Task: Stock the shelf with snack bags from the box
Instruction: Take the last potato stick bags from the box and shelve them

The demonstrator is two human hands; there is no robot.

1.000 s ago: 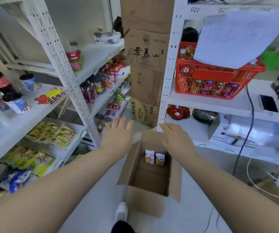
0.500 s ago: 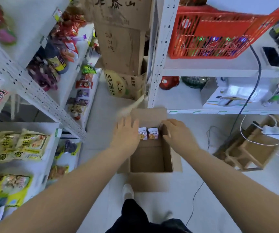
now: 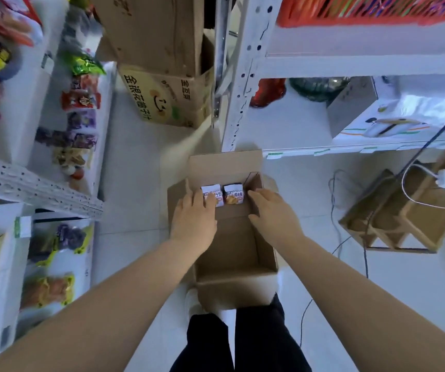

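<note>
Aisle floor: one box point(image 3: 229, 245), two bags point(image 3: 233, 195) inside. Left hand point(image 3: 193, 224) flat on left one; right hand point(image 3: 272, 216) spread, empty.

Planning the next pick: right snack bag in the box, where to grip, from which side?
Probably pinch its top edge from above. The right snack bag stands upright against the far wall of the box, the left bag close beside it, so top and front are free.

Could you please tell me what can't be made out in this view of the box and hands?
Head view only.
Left small white snack bag: lower part covered by fingers of the left hand; grip unclear.
Red plastic basket: cut off by the top edge.
Colourful packets at the left: motion-blurred, labels unreadable.
</note>
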